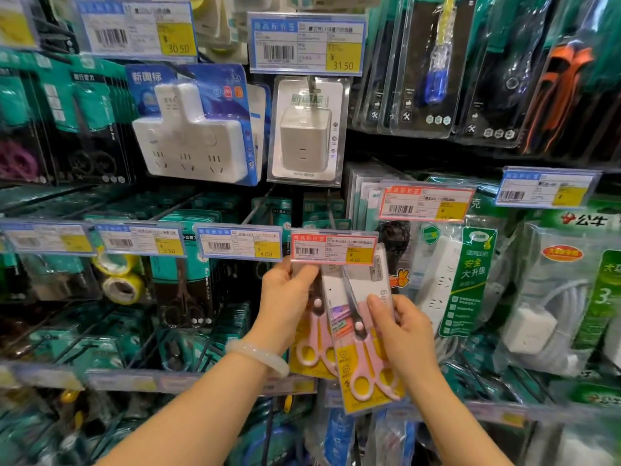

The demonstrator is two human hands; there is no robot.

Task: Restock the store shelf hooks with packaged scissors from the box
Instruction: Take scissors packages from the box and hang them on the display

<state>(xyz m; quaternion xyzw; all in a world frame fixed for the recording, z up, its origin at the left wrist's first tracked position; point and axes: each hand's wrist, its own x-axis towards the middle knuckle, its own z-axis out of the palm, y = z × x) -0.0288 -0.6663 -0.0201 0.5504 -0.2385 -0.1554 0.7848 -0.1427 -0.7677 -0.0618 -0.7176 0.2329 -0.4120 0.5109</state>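
Two hands feed pink-handled scissors in clear blister packs onto one hook.
The left hand (285, 297) pinches the rear pack (311, 334) just under the red-bordered price tag (332, 248); the right hand (401, 334) grips the front pack (364, 331). Best to level the hang-hole first; neighbouring packs crowd both sides, with open room only toward the person.

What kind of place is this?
Most likely a shop's hardware and electrical aisle: price tags with barcodes hang on hooks, packaged adapters fill the racks, and two hands hold packaged scissors there.
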